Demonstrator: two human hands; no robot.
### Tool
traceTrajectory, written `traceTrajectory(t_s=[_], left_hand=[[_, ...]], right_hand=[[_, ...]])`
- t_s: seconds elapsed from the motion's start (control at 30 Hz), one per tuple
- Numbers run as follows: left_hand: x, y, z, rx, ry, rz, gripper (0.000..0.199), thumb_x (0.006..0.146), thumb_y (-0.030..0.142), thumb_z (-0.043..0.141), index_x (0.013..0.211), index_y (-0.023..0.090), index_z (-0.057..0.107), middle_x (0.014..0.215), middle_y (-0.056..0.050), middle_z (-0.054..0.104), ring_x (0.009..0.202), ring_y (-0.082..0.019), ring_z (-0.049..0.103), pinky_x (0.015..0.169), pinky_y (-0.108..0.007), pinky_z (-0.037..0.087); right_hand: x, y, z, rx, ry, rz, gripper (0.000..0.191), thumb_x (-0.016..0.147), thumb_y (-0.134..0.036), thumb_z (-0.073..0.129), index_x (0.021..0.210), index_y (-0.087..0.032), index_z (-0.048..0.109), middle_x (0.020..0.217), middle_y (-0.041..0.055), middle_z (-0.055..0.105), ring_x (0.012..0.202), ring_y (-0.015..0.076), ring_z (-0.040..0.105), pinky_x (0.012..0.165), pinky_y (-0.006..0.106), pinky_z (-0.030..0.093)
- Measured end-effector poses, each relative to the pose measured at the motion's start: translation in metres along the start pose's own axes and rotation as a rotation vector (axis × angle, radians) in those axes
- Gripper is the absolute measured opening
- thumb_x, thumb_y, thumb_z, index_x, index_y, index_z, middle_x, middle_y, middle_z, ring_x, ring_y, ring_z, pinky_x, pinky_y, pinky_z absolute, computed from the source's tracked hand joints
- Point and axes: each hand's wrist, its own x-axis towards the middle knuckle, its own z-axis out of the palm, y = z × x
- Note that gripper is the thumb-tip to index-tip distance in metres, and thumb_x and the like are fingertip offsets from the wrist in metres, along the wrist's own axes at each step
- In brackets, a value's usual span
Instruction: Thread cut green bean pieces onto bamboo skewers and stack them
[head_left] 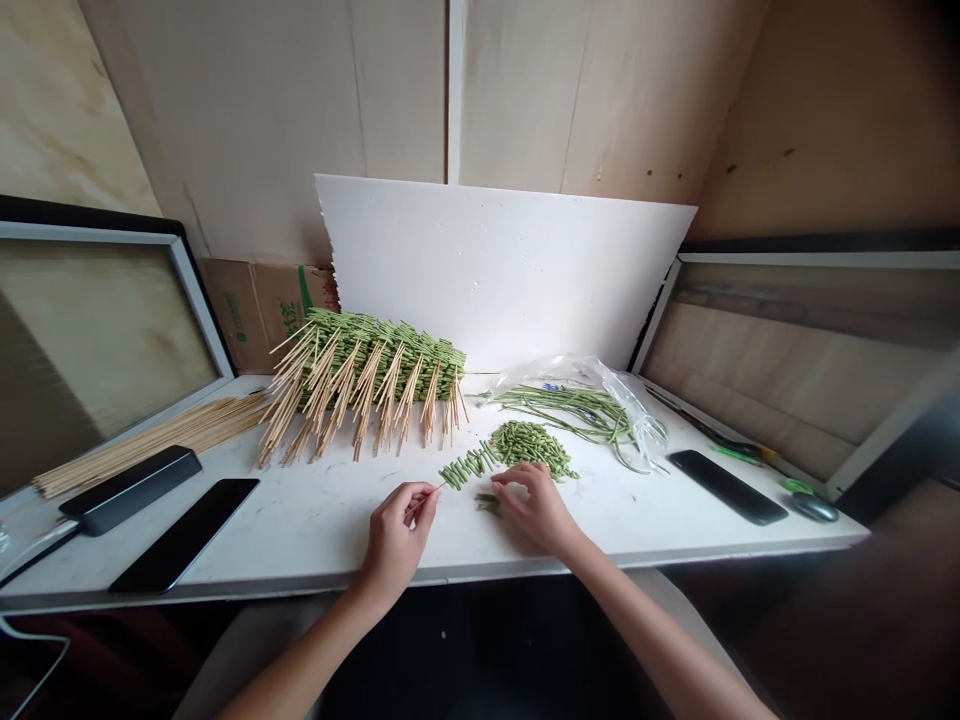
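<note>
Stretching across the frame, a white table (307, 530) bears a stack (390, 355) of skewers at centre left. At lower centre, a right hand (538, 508) curls its fingers, on what I cannot tell; a left hand (396, 530) clamps thumb and fingertips on one bean-threaded skewer (463, 469), mid-frame, beside heaped cut beans (531, 447).

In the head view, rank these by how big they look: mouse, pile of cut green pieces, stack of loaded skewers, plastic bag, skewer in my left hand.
1. Stack of loaded skewers
2. Plastic bag
3. Pile of cut green pieces
Held skewer and mouse: both smaller, too close to rank.
</note>
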Motion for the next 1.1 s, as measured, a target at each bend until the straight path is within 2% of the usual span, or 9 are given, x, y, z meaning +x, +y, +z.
traceTrajectory(t_s=[0.07, 0.17, 0.4, 0.47, 0.57, 0.67, 0.8, 0.9, 1.1], left_hand=[[0.0, 0.002, 0.0, 0.008, -0.007, 0.014, 0.013, 0.098, 0.03, 0.064, 0.096, 0.017, 0.068, 0.084, -0.006, 0.075, 0.075, -0.017, 0.072, 0.067, -0.023, 0.058], [0.001, 0.006, -0.001, 0.03, -0.012, 0.047, 0.015, 0.099, 0.031, 0.062, 0.095, 0.018, 0.068, 0.082, -0.006, 0.074, 0.072, -0.016, 0.071, 0.064, -0.023, 0.057], [0.001, 0.004, -0.002, 0.075, -0.019, 0.076, 0.016, 0.099, 0.031, 0.062, 0.095, 0.018, 0.069, 0.081, -0.005, 0.074, 0.068, -0.016, 0.068, 0.062, -0.023, 0.054], [0.0, 0.003, -0.002, 0.099, -0.03, 0.08, 0.016, 0.099, 0.032, 0.061, 0.096, 0.019, 0.069, 0.083, -0.005, 0.074, 0.069, -0.016, 0.068, 0.065, -0.025, 0.054], [0.0, 0.003, -0.002, 0.124, -0.031, 0.089, 0.017, 0.1, 0.033, 0.06, 0.095, 0.019, 0.069, 0.085, -0.005, 0.074, 0.069, -0.016, 0.066, 0.067, -0.025, 0.053], [0.0, 0.004, -0.003, 0.148, -0.025, 0.093, 0.016, 0.1, 0.033, 0.06, 0.095, 0.02, 0.069, 0.085, -0.004, 0.073, 0.064, -0.015, 0.062, 0.066, -0.025, 0.051], [-0.001, 0.003, -0.003, 0.172, -0.031, 0.101, 0.014, 0.098, 0.031, 0.062, 0.094, 0.02, 0.07, 0.081, -0.002, 0.071, 0.058, -0.013, 0.057, 0.063, -0.025, 0.049], [-0.001, 0.002, -0.003, 0.172, -0.04, 0.103, 0.013, 0.098, 0.029, 0.062, 0.093, 0.02, 0.07, 0.079, -0.002, 0.07, 0.057, -0.012, 0.054, 0.063, -0.024, 0.048], [-0.002, 0.002, -0.002, 0.161, -0.05, 0.102, 0.013, 0.098, 0.028, 0.062, 0.092, 0.02, 0.07, 0.08, -0.002, 0.07, 0.057, -0.012, 0.053, 0.063, -0.024, 0.047]], right_hand=[[0.0, 0.004, 0.003, -0.067, -0.015, -0.047, 0.025, 0.081, -0.054, 0.077, 0.081, -0.03, 0.084, 0.085, 0.0094, 0.075, 0.093, 0.0323, 0.057, 0.088, 0.046, 0.044], [0.001, 0.008, 0.007, -0.052, -0.033, -0.074, 0.024, 0.081, -0.051, 0.078, 0.074, -0.029, 0.083, 0.078, 0.0084, 0.074, 0.087, 0.0307, 0.056, 0.085, 0.044, 0.044], [-0.001, 0.006, 0.011, -0.067, 0.046, -0.074, 0.021, 0.089, -0.045, 0.07, 0.081, -0.028, 0.08, 0.086, 0.0084, 0.076, 0.097, 0.0331, 0.06, 0.087, 0.045, 0.045], [0.0, 0.007, 0.008, 0.034, 0.078, 0.004, 0.023, 0.089, -0.047, 0.07, 0.089, -0.026, 0.08, 0.092, 0.0089, 0.077, 0.093, 0.0321, 0.064, 0.084, 0.045, 0.048], [0.004, 0.01, 0.003, 0.315, 0.045, 0.148, 0.034, 0.083, -0.052, 0.076, 0.102, -0.024, 0.08, 0.103, 0.01, 0.078, 0.088, 0.0286, 0.069, 0.079, 0.042, 0.052], [0.007, 0.012, 0.0, 0.567, 0.033, 0.246, 0.041, 0.076, -0.056, 0.082, 0.099, -0.022, 0.08, 0.101, 0.0098, 0.079, 0.09, 0.0265, 0.069, 0.078, 0.037, 0.052], [0.007, 0.009, -0.003, 0.771, 0.028, 0.337, 0.039, 0.075, -0.057, 0.082, 0.097, -0.024, 0.079, 0.1, 0.0069, 0.077, 0.095, 0.0245, 0.069, 0.08, 0.034, 0.052], [0.005, 0.008, -0.004, 0.872, 0.02, 0.373, 0.036, 0.076, -0.054, 0.084, 0.097, -0.026, 0.078, 0.101, 0.0065, 0.076, 0.099, 0.0244, 0.068, 0.082, 0.033, 0.053], [0.005, 0.01, -0.006, 0.982, -0.053, 0.356, 0.033, 0.08, -0.053, 0.082, 0.096, -0.025, 0.078, 0.102, 0.007, 0.075, 0.098, 0.0232, 0.067, 0.087, 0.034, 0.053]])
